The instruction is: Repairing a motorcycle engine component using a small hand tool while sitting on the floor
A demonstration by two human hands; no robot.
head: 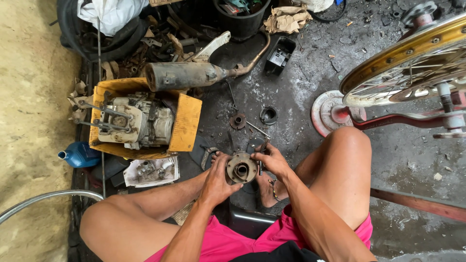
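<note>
Workshop floor (310,82) of stained, oily concrete, littered with parts; left hand (217,180) and right hand (273,161) both closed around round metal hub (241,168) held between the knees, near yellow crate (187,121) containing an engine.

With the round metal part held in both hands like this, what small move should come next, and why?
Probably steady the round hub part with the left hand and bring the thin tool in the right hand to its open centre hole. The hub faces up between both hands, and the tool hangs beside its rim, not yet in the hole.
</note>
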